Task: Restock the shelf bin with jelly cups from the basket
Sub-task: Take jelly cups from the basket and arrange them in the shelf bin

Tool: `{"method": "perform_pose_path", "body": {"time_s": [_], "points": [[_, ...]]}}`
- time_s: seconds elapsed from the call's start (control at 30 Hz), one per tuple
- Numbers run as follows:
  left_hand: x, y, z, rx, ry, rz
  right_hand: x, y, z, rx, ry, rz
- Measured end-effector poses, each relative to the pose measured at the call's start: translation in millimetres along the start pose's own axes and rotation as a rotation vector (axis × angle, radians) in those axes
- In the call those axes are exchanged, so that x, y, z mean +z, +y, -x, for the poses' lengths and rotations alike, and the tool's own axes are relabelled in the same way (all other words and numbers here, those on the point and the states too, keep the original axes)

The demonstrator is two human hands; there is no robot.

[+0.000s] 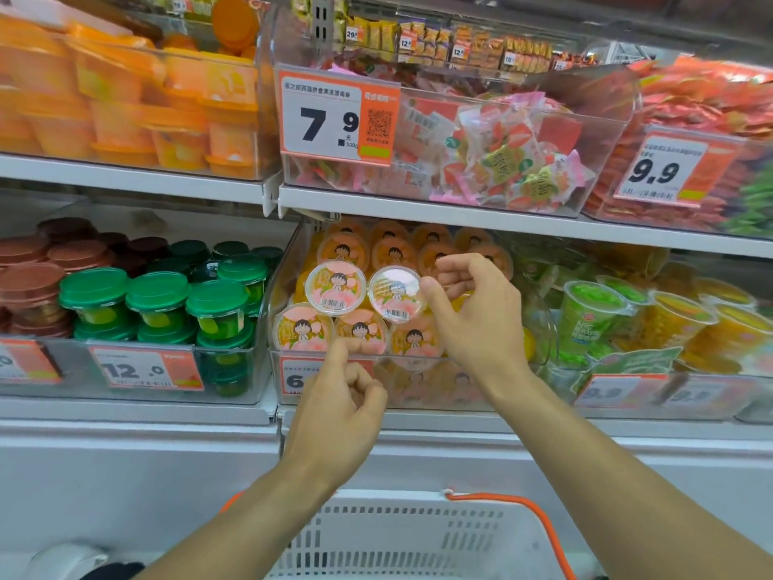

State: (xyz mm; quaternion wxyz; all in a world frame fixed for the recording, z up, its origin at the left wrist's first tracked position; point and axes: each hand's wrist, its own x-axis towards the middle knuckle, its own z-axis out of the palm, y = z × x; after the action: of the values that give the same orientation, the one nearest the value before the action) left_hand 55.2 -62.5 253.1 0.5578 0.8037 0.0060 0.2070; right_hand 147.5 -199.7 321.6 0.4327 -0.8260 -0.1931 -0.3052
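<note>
Item: shelf bin (481, 362), clear plastic, lower shelf, centre. Contents: jelly cups with pink cartoon lids, lying stacked in rows, with orange-lidded cups behind.

Right hand (472, 311) is reaching into the bin, its thumb and fingers (449, 265) lying against the right edge of the top jelly cup (395, 293); that cup is tilting lid-forward toward the camera, sitting beside a second upper cup (332, 286). Whether the fingers are pinching the cup or only steadying it cannot be told.

Left hand (339, 403) is hovering at the bin's front lip, fingers loosely curled, holding nothing visible.

Key relation: the top cup is lying directly left of the right fingers, touching; its round axis is pointing outward. The right hand is the nearer.

Basket (418, 533), white with orange handle, is sitting below both forearms; its interior is not showing, so remaining stock cannot be judged. Bin price label is partly covered by the left hand.
</note>
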Motion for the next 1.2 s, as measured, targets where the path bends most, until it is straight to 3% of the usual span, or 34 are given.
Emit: {"method": "perform_pose_path", "body": {"time_s": [0.13, 0.27, 0.37, 0.5, 0.6, 0.7, 0.83, 0.97, 1.03, 1.07, 1.2], "points": [[9, -4, 16, 0.052, -0.124, 0.030, -11, -4, 53, -0.218, 0.111, -0.124], [43, -49, 45, -0.161, -0.302, -0.214, -7, 39, 144, -0.019, -0.065, -0.177], [70, -113, 85, -0.467, -0.609, -0.441, -6, 88, 230, 0.231, -0.367, -0.071], [95, -197, 167, -0.800, -0.946, -0.672, -19, 148, 321, 0.467, -0.903, 0.127], [112, -233, 220, -0.903, -1.082, -0.665, -31, 179, 355, 0.599, -1.290, 0.338], [126, -250, 252, -0.770, -1.213, -0.715, -37, 197, 370, 0.629, -1.457, 0.476], [137, -254, 256, -0.800, -1.132, -0.662, -31, 212, 380, 0.572, -1.557, 0.678], [132, -239, 242, -0.951, -0.989, -0.354, -21, 222, 380, 0.737, -1.576, 0.589], [117, -244, 243, -1.083, -0.930, -0.208, -18, 226, 385, 0.807, -1.568, 0.534], [109, -245, 242, -1.236, -0.854, -0.032, -18, 227, 389, 0.838, -1.555, 0.518], [77, -237, 229, -1.398, -0.828, 0.416, -15, 225, 400, 1.000, -1.384, 0.379]]}}
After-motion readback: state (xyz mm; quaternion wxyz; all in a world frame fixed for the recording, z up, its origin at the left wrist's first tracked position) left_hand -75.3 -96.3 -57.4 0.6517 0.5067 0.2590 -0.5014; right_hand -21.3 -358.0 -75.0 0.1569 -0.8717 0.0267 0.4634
